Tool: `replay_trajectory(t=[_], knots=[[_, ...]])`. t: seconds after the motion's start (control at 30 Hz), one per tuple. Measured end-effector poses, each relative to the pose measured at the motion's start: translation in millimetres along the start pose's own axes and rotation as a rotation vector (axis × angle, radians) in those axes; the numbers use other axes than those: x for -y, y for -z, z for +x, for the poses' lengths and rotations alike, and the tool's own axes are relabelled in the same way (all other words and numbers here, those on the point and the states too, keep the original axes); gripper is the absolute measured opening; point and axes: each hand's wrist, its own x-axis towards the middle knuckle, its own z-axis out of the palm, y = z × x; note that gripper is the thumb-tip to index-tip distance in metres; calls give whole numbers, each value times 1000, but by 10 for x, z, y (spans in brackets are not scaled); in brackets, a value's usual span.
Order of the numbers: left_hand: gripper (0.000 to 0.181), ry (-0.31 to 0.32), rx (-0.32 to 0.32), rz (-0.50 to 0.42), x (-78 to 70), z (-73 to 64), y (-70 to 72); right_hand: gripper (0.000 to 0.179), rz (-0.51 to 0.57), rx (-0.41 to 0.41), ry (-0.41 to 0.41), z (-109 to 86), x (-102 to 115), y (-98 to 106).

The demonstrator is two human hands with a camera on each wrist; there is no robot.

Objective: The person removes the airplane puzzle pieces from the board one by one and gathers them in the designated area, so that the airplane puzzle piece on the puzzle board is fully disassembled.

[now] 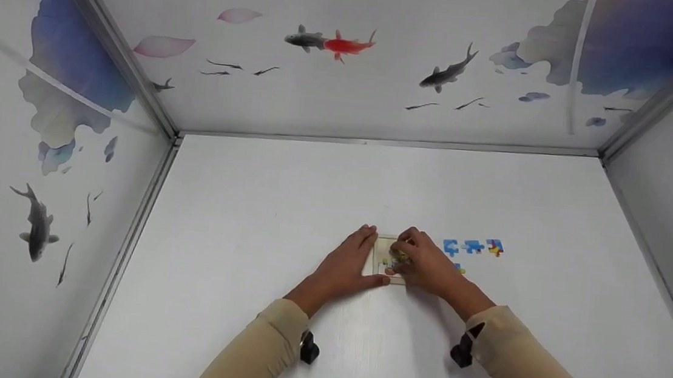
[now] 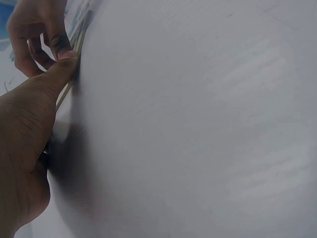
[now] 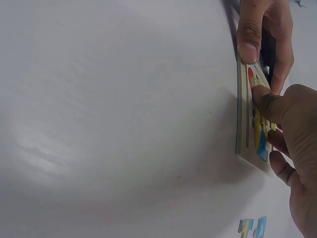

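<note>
A small wooden puzzle tray (image 1: pixel 386 237) lies on the white table, with colourful jigsaw pieces (image 3: pixel 262 141) inside it. My left hand (image 1: pixel 343 267) holds the tray at its left side, fingers along the left edge and thumb on the front rim. Over the tray, my right hand (image 1: pixel 427 265) has its thumb and fingers curled about a yellowish puzzle piece (image 3: pixel 257 119). That piece is mostly hidden under the fingers, so its outline cannot be made out.
Right of the tray, loose blue jigsaw pieces (image 1: pixel 473 246) lie in a row, one of them with red and yellow (image 1: pixel 494 247). Another piece (image 1: pixel 459 268) shows partly behind the right hand. Panels with painted fish (image 1: pixel 447 72) enclose the table (image 1: pixel 250 206) at the back and sides.
</note>
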Motion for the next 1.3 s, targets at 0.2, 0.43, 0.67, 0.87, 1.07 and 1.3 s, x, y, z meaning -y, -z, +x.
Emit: replay_trajectory(t=[0.2,0.43,0.67,0.87,1.07,1.3], knots=[[105,-15,-18,-5,-3,2,-2,32,-17,-14,34,-9,5,-5],[105,6,-11,-15,-15,1,-10,28,5,-5,52,-36,-45,-27],[106,9,-6,-5,-19,3,16,31,4,-20,49,-81,-74,14],[107,9,7,1,-17,7,26,35,-11,-44,25,-198,-132,110],[106,4,-2,10,-13,3,10,39,-8,-64,-37,-381,-245,171],[107,12,-1,0,-34,-1,11,43,-50,-90,-96,-613,-381,266]])
